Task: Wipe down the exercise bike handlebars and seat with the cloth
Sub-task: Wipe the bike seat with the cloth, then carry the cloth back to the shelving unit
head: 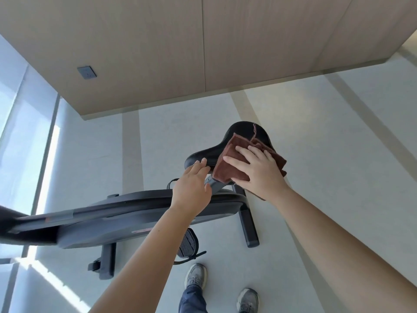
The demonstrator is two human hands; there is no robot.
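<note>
Pale floor (316, 132) below: my open right hand (255, 172) presses the cloth (230, 163) flat onto the seat (243, 132), my left hand (191, 188) steadies its nose with straight fingers, so the seat wipe looks underway, though I cannot tell whether the handlebars are done.

cloth (228, 168) draped over near edge of seat (241, 134), right hand (259, 172) flat on cloth, left hand (191, 188) touching seat's left tip, seat post (213, 184) under seat, bike housing (140, 213) left of post, pedal (188, 243) below housing, shoes (195, 275) nearest

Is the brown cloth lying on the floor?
No, the right hand presses the cloth onto the bike seat.
</note>
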